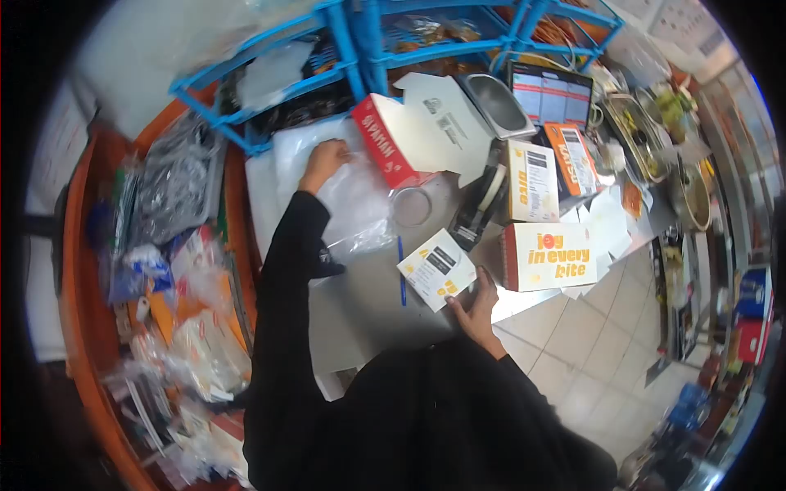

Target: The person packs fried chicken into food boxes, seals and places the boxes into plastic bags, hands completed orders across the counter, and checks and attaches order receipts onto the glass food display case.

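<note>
My left hand (327,161) reaches out over a stack of clear plastic bags (344,204). Its fingers are curled together on the top bag, with the fingertips partly hidden. Close to my body, my right hand (479,315) grips the corner of a small white box (438,268) with yellow print and a dark label, thumb on the near side. A blue pen (402,272) lies between the bags and this box. Just beyond the box is a black tape dispenser (481,200), with a roll of clear tape (412,207) to its left.
Right of my hand stand a "joy in every bite" box (548,258), another white box (532,182) and an orange box (571,159). An open red carton (393,143), metal pan (497,106) and tablet (553,96) sit behind. Blue racks (352,49) line the back; an orange-edged bin (94,270) holds packaging.
</note>
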{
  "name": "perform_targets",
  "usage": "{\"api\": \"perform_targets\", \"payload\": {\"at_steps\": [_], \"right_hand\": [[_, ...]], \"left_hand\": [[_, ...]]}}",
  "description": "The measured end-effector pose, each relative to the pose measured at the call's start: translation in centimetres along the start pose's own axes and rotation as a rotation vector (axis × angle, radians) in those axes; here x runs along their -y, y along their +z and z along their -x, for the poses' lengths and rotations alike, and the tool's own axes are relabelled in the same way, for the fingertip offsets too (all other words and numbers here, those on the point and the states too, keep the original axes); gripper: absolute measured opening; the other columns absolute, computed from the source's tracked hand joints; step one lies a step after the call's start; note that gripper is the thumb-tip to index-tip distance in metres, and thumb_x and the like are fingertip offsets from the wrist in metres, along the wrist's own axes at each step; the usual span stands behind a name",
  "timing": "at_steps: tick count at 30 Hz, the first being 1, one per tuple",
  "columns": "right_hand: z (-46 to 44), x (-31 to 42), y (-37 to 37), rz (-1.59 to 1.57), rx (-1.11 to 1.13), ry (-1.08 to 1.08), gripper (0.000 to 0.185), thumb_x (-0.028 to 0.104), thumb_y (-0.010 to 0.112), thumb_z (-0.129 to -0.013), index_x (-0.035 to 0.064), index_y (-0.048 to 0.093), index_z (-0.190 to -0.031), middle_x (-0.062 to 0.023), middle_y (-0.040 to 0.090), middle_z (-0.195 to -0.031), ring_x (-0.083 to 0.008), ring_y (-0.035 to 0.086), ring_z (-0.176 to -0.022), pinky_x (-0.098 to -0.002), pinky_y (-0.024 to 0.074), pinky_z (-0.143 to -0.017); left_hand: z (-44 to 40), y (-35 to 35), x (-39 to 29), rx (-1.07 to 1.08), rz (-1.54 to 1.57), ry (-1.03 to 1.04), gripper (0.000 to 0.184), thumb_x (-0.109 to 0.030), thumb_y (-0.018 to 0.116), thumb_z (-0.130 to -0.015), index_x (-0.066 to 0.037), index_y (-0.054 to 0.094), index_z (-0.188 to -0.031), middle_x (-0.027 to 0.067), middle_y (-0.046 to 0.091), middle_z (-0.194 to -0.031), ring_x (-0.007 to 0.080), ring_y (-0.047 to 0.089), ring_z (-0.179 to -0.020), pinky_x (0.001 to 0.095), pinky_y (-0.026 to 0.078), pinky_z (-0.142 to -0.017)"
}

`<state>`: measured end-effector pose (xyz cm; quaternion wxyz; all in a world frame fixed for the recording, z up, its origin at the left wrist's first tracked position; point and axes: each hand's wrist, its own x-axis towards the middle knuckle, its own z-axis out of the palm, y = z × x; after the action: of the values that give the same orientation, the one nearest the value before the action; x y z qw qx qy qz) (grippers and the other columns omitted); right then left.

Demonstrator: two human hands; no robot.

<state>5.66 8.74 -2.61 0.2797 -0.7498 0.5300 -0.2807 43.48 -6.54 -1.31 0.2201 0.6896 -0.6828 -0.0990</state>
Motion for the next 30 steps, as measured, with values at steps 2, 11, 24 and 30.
{"api": "perform_targets", "payload": {"at_steps": [2,11,24,30], "right_hand": [[0.2,-0.2,0.2,0.006,0.007,-0.025,0.072,0.030,0.060,-0.063,0.0002,0.023,-0.116,-0.0179,0.032,-0.111,-0.0307,0.031,-0.099,-0.0383,0.0198,-0.085],[0.3,-0.9,0.6,-0.128,-0.148,-0.181,0.067,0.028,0.062,-0.061,0.0028,0.028,-0.113,-0.0211,0.032,-0.111,-0.0335,0.031,-0.101,-0.0405,0.0227,-0.083],[0.6,-1.0,0.7,-0.174,-0.206,-0.246,0.060,0.015,0.060,-0.063,0.0011,0.027,-0.111,-0.0195,0.031,-0.109,-0.0319,0.030,-0.102,-0.0375,0.0264,-0.085],[-0.4,5.3,-3.6,-0.337,-0.304,-0.467,0.068,0.027,0.061,-0.064,0.0016,0.024,-0.116,-0.0181,0.030,-0.113,-0.0283,0.032,-0.102,-0.0357,0.0254,-0.086]], "left_hand": [[0.8,-0.4,-0.1,-0.166,0.008,0.094,0.013,-0.014,0.049,-0.071,-0.004,0.056,-0.072,0.0116,0.055,-0.070,0.0281,0.052,-0.065,0.0341,0.040,-0.059],[3.4,-5.7,-2.3,-0.649,0.466,-0.304,0.022,-0.018,0.045,-0.078,0.002,0.054,-0.080,0.0072,0.054,-0.074,0.0144,0.052,-0.068,0.0276,0.040,-0.061],[5.5,-13.9,-4.6,-0.895,0.208,-0.010,0.009,-0.004,0.051,-0.071,0.003,0.054,-0.074,0.0056,0.056,-0.070,0.0117,0.051,-0.064,0.0229,0.040,-0.059],[10.7,-18.1,-21.6,-0.824,0.789,0.268,0.010,0.000,0.054,-0.068,0.000,0.052,-0.078,0.0042,0.055,-0.073,0.0105,0.050,-0.068,0.0216,0.039,-0.064]]}}
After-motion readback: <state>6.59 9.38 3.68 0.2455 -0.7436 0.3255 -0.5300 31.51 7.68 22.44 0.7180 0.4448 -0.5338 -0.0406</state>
